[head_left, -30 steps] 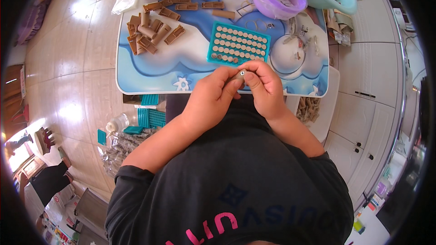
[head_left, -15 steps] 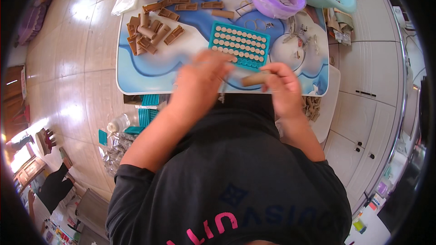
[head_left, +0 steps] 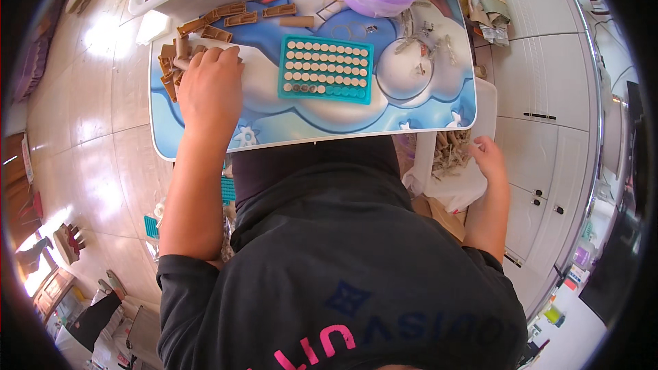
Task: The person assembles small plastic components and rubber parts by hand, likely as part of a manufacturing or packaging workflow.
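Head view: I have the left hand [head_left: 209,92] at the left end of the table [head_left: 264,123], right up against the heap of brown pieces [head_left: 167,66]. Heap shows to the left of the fingers and just beyond; long axes mixed, the nearest piece slanting down toward the person, one tube [head_left: 181,46] either lined up away from the body or standing on end, can't tell which. Left fingers bend down, tips hidden; whether they hold anything I cannot tell. Right hand [head_left: 488,156] is well apart, at the right side of the white bin [head_left: 485,109], fingers curled toward the tan pieces [head_left: 449,154] inside; no grip readable. Teal tray [head_left: 282,62] of pale discs [head_left: 329,66] sits between, long axis running left to right, nearer the left hand.
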`<state>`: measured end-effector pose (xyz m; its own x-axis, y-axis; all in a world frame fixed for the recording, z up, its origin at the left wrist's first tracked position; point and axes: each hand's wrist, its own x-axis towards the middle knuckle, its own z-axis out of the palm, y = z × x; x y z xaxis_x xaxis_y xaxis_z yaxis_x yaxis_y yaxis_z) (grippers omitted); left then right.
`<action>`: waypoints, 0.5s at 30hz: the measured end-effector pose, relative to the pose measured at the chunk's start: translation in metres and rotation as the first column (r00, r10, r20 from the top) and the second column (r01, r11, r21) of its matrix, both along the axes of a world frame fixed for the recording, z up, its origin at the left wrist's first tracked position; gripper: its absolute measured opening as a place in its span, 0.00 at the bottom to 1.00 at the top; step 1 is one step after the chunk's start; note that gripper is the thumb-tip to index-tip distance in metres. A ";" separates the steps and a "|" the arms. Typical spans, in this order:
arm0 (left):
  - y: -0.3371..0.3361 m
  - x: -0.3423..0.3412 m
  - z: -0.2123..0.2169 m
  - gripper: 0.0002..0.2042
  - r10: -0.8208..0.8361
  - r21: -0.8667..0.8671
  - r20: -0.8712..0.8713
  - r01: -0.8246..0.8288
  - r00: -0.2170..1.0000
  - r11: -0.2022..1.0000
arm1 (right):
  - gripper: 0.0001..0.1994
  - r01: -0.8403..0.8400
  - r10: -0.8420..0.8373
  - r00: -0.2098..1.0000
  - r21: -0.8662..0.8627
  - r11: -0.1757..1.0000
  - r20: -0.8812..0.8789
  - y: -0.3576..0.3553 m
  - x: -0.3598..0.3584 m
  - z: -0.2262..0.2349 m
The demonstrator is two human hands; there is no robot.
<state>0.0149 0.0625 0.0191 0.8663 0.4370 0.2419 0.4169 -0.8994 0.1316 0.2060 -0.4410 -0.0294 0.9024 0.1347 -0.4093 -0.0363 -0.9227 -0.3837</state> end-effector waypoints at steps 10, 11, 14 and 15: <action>-0.040 -0.009 0.008 0.12 0.462 -0.942 0.300 0.335 0.835 0.006 | 0.10 -0.285 0.040 0.840 0.378 0.881 0.541 0.193 -0.021 0.054; -0.044 -0.009 0.007 0.12 0.456 -0.936 0.281 0.346 0.844 -0.063 | 0.12 -0.284 0.100 0.823 0.253 0.925 0.560 0.208 -0.024 0.055; -0.054 -0.011 0.008 0.11 0.430 -0.909 0.172 0.311 0.886 -0.277 | 0.16 -0.281 0.189 0.800 0.078 0.956 0.570 0.223 -0.013 0.038; -0.057 -0.010 0.008 0.11 0.426 -0.908 0.174 0.312 0.888 -0.279 | 0.18 -0.281 0.214 0.795 0.033 0.959 0.568 0.223 -0.010 0.033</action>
